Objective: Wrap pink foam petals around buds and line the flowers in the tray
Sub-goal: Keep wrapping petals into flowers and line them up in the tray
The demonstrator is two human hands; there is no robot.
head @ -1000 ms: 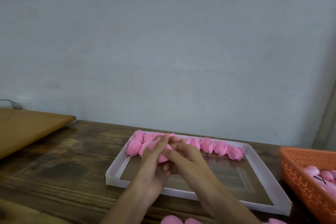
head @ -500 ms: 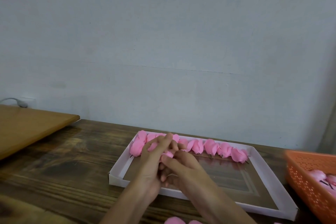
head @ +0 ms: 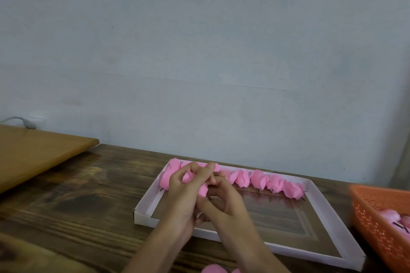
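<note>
Pink flower (head: 190, 178), over the tray's (head: 142, 217) 10 o'clock corner, is now clasped tighter: left grip (head: 184, 193) and right grip (head: 224, 204) both curl round it. Row (head: 257, 180): five flowers clear at 3 o'clock, others hidden.

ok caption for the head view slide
Left hand and right hand wrap a pink foam flower over a white cardboard tray

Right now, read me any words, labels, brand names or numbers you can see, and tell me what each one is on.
None. No readable text shows on the white tray, the orange basket, the row of pink foam flowers, the flower being wrapped, the wooden table or the wall.
</note>
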